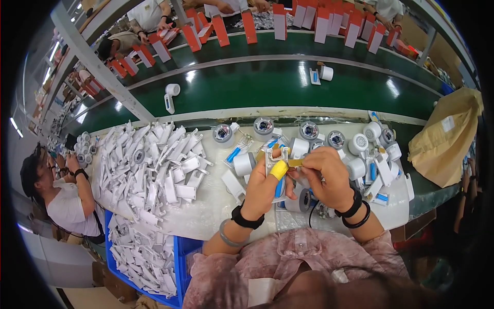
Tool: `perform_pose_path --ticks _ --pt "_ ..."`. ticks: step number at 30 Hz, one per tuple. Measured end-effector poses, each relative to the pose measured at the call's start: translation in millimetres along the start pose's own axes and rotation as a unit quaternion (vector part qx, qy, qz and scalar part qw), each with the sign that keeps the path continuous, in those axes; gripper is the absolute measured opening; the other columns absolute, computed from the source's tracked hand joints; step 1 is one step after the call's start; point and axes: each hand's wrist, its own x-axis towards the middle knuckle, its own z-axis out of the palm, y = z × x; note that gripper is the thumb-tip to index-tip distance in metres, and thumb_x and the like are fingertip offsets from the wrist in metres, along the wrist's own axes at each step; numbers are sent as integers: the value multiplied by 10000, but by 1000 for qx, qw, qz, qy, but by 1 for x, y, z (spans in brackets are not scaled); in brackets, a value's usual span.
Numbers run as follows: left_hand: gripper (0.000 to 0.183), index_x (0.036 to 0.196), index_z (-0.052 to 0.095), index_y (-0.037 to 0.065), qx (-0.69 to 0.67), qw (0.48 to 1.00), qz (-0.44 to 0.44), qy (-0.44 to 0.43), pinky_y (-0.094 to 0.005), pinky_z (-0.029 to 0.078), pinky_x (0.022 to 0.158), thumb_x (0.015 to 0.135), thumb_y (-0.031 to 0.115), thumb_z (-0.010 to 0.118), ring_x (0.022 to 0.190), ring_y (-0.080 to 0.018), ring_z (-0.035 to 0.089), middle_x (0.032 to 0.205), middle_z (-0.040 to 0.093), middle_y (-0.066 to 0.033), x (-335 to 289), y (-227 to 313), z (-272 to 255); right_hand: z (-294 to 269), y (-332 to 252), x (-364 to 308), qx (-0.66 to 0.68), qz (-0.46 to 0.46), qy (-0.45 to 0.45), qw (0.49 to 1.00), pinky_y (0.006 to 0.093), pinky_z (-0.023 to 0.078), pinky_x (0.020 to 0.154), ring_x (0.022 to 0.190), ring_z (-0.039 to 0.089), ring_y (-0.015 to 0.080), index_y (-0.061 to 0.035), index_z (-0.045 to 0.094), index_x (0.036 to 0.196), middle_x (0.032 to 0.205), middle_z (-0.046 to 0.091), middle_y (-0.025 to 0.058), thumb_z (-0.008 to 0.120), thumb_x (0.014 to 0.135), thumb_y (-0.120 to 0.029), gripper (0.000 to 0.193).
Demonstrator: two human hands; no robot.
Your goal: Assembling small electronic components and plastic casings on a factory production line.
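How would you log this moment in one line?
left hand: holding white plastic part | right hand: pinching yellowish strip | left side: heap of white pieces | far side: green surface

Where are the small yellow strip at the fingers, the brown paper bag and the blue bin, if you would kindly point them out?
Yellow strip (295, 162): head view, on its flat middle.
Brown paper bag (436, 144): head view, on its broad side.
Blue bin (179, 268): head view, on its right wall.
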Motion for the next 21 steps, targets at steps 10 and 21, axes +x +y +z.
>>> perform_pose_path --ticks 10,21 --pt "497 1362 355 -28 79 989 124 -21 -298 560 577 868 14 375 716 -146 575 1000 571 -104 -4 -10 -4 0 -1 -5 12 -32 -37 999 410 454 820 799 609 206 -87 649 926 884 652 48 746 705 5 258" --pt "445 1274 427 -11 173 976 116 -57 -251 530 587 835 -18 356 741 -104 563 984 580 -89 -7 -7 5 -2 -1 -14 -1 -6 -13 1000 400 432 822 797 560 205 -126 687 896 868 613 19 788 674 -42 259"
